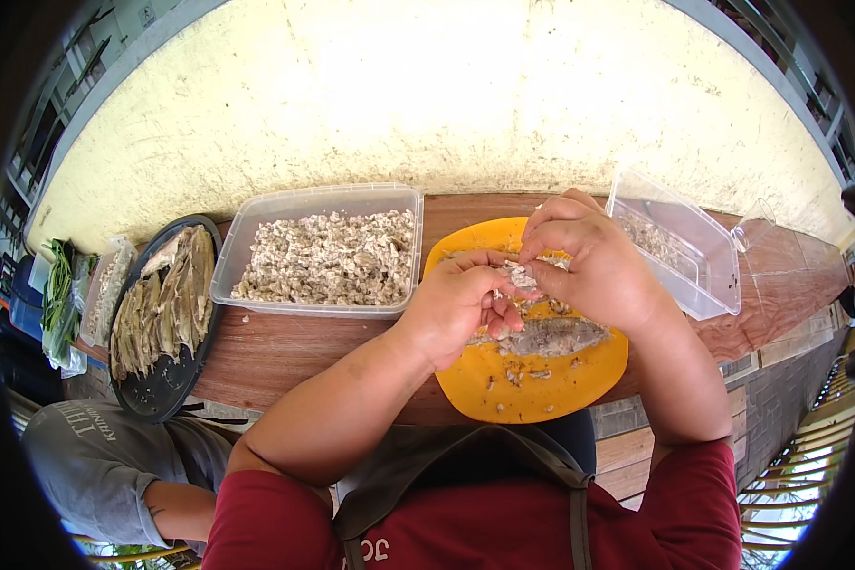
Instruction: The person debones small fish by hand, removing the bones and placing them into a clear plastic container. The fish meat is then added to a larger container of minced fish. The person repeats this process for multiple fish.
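Note:
Above a yellow plastic plate (534,399), my left hand (463,299) and my right hand (577,256) meet, fingertips close together. Between them is a small clump of flaked fish (519,274), which both hands grip. A piece of fish with grey skin (556,336) lies on the plate below my hands, with flakes and dark scraps around it. To the left stands a clear plastic tub (317,310) holding a heap of flaked fish (328,256). On the right, a tilted clear plastic container (716,285) has some flakes in it.
A black oval tray (160,399) of fish pieces (164,299) stands left, beside a smaller container of flakes (107,292) and green vegetables in plastic (57,299). A clear glass (754,222) is at the right. A wall borders the wooden table (292,356). A person in grey (100,470) is at lower left.

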